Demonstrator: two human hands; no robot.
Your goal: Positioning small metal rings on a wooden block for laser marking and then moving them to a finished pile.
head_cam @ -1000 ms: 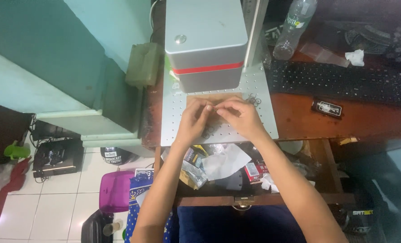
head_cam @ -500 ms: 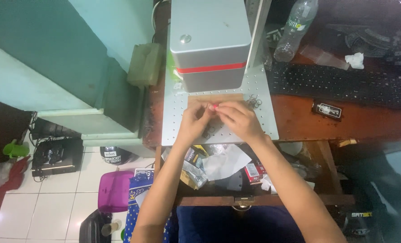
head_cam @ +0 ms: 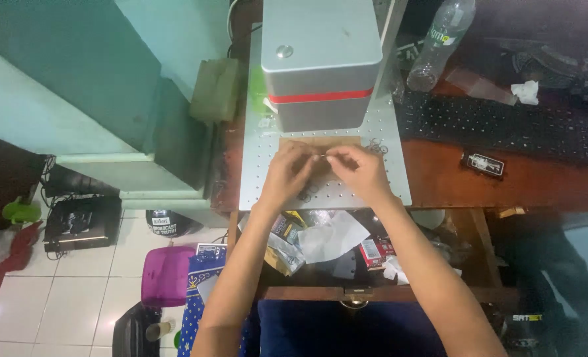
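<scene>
My left hand and my right hand meet fingertip to fingertip over a perforated metal plate. Together they pinch a small thin metal piece; its exact shape is too small to tell. Under the hands lies a brown board, partly covered by them. Loose metal rings lie on the plate just right of my right hand, and more of these rings lie near my left palm. A grey box-shaped machine head with a red stripe hangs right behind the hands.
A black keyboard, a plastic bottle, a crumpled tissue and a small black item lie on the wooden desk at right. An open drawer full of papers and packets sits below my forearms. A purple bin stands on the tiled floor.
Both hands stay over the plate, drawn closer together at the fingertips. A small reddish spot seen between the fingers half a second ago no longer shows.
</scene>
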